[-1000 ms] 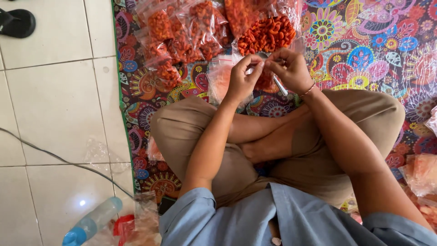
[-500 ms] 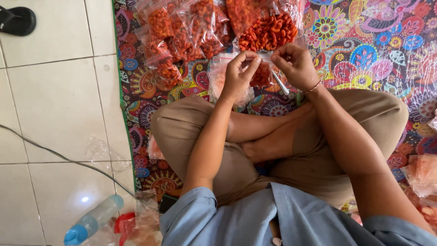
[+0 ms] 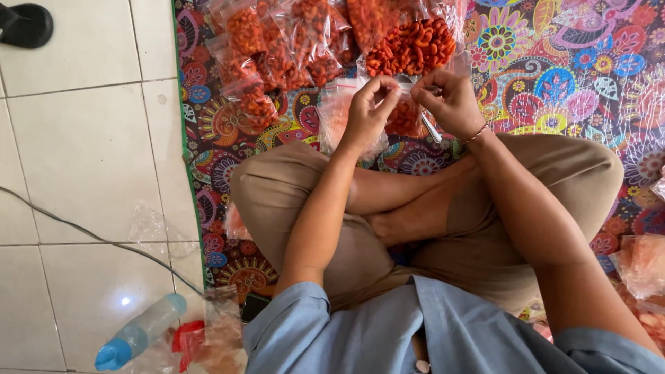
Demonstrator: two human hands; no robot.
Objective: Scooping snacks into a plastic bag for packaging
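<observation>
White tiled floor (image 3: 83,152) over the whole nine-o'clock side. Patterned mat (image 3: 554,76) in many colours from twelve round to three o'clock, running under crossed legs in tan trousers (image 3: 291,201) at the centre. Blue shirt (image 3: 388,332) along the six-o'clock edge.

Heap of clear bags of orange snacks (image 3: 277,48) at eleven to twelve o'clock on the mat; open pile of orange ring snacks (image 3: 412,45) at twelve, just beyond the hands. More pinkish bags (image 3: 641,266) at four o'clock by the right knee.

Both forearms reaching up toward twelve o'clock. Left hand (image 3: 366,114) pinching the top edge of a small clear bag (image 3: 405,114) with orange snacks inside, thumb and fingertips pressed together. Right hand (image 3: 454,104) pinching the same top edge from the one-o'clock side, fingers curled, thin bracelet (image 3: 478,133) at the wrist. Small bag hanging between the two hands, above the mat, just in front of the knees. Thin metal spoon-like handle (image 3: 429,128) sticking down out of the right hand; exact grip on it hard to tell.

Empty clear bags (image 3: 336,114) under the left hand. Dark cable (image 3: 69,225) across the tiles at nine o'clock. Plastic bottle with blue cap (image 3: 138,332) at seven o'clock, red scrap (image 3: 185,341) beside it. Black sandal (image 3: 26,24) at ten o'clock corner.
</observation>
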